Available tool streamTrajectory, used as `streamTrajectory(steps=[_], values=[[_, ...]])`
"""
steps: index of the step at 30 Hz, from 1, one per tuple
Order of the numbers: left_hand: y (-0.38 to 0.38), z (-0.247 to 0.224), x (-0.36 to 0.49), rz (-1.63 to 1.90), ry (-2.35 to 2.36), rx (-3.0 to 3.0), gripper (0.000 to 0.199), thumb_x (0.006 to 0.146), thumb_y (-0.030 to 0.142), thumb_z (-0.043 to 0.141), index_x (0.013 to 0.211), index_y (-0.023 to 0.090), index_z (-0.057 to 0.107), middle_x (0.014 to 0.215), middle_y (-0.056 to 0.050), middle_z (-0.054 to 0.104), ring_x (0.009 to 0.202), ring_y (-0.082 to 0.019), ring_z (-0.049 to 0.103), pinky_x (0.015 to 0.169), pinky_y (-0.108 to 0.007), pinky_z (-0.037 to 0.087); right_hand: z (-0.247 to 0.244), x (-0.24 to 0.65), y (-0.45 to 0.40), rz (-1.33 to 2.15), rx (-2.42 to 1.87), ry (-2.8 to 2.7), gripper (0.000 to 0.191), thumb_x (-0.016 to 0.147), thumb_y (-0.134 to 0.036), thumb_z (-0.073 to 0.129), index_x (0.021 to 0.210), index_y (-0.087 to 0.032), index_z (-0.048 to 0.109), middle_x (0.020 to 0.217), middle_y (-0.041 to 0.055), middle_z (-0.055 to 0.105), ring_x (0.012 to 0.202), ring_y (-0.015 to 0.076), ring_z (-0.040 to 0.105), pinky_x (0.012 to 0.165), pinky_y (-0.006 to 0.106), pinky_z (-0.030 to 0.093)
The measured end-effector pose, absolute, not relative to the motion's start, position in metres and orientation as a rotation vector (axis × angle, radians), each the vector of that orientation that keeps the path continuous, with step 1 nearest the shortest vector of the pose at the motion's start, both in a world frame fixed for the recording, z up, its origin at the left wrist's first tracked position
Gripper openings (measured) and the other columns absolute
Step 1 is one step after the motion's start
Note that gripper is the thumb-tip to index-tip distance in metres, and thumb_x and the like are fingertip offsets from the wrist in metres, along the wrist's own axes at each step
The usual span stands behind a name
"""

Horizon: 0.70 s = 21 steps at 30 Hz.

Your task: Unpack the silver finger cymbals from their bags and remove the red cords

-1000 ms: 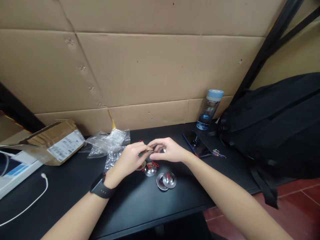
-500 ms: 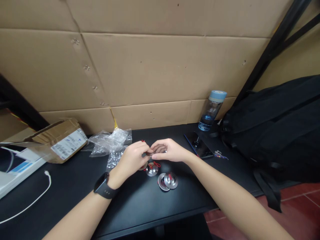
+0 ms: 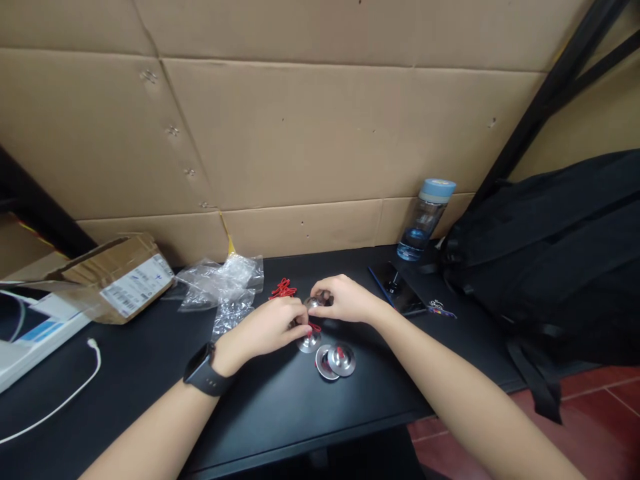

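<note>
Small silver metal cymbals with red cords lie on the black table. My right hand (image 3: 341,299) grips one metal cymbal (image 3: 315,305) by its edge, fingers curled behind it. Just left of it, my left hand (image 3: 280,325), below a black watch, pinches at the red cord of another cymbal (image 3: 309,341); its curled fingers are partly hidden. Nearer the table's front edge, a silver cymbal (image 3: 342,361) overlaps a second one (image 3: 325,365). Behind my left hand lies a bundle of red cord (image 3: 283,289).
Clear plastic bags (image 3: 215,287) and an opened cardboard box (image 3: 117,277) are at the left, near a white power strip (image 3: 45,343) and cable. A phone (image 3: 397,288), water bottle (image 3: 423,220) and black backpack (image 3: 550,260) stand or lie at the right.
The cymbal in my right hand now shows more clearly. My left hand has moved slightly down onto the cord of the cymbal below, and the red cord bundle behind it has come into view.
</note>
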<state>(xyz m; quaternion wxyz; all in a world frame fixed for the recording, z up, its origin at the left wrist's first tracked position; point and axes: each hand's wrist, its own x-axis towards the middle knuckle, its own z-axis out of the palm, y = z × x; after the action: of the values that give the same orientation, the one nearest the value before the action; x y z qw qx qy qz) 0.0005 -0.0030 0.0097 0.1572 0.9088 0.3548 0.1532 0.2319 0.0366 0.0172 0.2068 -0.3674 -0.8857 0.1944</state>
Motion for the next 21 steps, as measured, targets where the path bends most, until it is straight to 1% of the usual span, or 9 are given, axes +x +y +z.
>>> streamTrajectory(steps=[6, 12, 14, 18, 21], values=[[-0.0039, 0.0081, 0.0044, 0.428, 0.979, 2.608, 0.014, 0.094, 0.025, 0.066, 0.082, 0.02, 0.069, 0.084, -0.002, 0.07, 0.08, -0.018, 0.066, 0.075, -0.027, 0.047, 0.0183, 0.2319, 0.0356, 0.521, -0.979, -2.503, 0.02, 0.084, -0.035, 0.075, 0.097, -0.02, 0.074, 0.088, 0.0027, 0.074, 0.079, 0.0164, 0.066, 0.071, 0.025, 0.044], [-0.0039, 0.0102, 0.0053, 0.42, 1.006, 2.593, 0.018, 0.097, 0.022, 0.061, 0.081, 0.019, 0.069, 0.082, -0.002, 0.07, 0.078, -0.017, 0.066, 0.074, -0.027, 0.047, 0.0183, 0.2325, 0.0339, 0.526, -0.964, -2.537, 0.017, 0.085, -0.033, 0.074, 0.097, -0.021, 0.073, 0.091, 0.0031, 0.075, 0.081, 0.0168, 0.067, 0.072, 0.025, 0.044], [-0.0042, 0.0118, 0.005, 0.413, 1.0, 2.585, 0.016, 0.096, 0.023, 0.062, 0.083, 0.019, 0.069, 0.084, -0.002, 0.071, 0.079, -0.017, 0.067, 0.074, -0.027, 0.048, 0.0181, 0.2329, 0.0339, 0.515, -0.964, -2.535, 0.017, 0.085, -0.033, 0.074, 0.097, -0.021, 0.073, 0.091, 0.003, 0.074, 0.081, 0.0167, 0.067, 0.073, 0.025, 0.044], [-0.0041, 0.0121, 0.0039, 0.417, 0.949, 2.568, 0.005, 0.093, 0.024, 0.069, 0.091, 0.021, 0.072, 0.091, -0.002, 0.073, 0.085, -0.018, 0.069, 0.078, -0.027, 0.049, 0.0188, 0.2336, 0.0343, 0.495, -0.972, -2.535, 0.019, 0.085, -0.034, 0.075, 0.099, -0.021, 0.074, 0.092, 0.0038, 0.075, 0.083, 0.0175, 0.067, 0.073, 0.025, 0.044], [-0.0035, 0.0101, 0.0036, 0.427, 0.945, 2.559, 0.006, 0.094, 0.024, 0.068, 0.092, 0.021, 0.073, 0.091, -0.003, 0.073, 0.086, -0.019, 0.069, 0.079, -0.028, 0.05, 0.0198, 0.2337, 0.0343, 0.489, -0.974, -2.535, 0.02, 0.085, -0.035, 0.076, 0.099, -0.021, 0.074, 0.093, 0.004, 0.075, 0.084, 0.018, 0.068, 0.073, 0.025, 0.044]])
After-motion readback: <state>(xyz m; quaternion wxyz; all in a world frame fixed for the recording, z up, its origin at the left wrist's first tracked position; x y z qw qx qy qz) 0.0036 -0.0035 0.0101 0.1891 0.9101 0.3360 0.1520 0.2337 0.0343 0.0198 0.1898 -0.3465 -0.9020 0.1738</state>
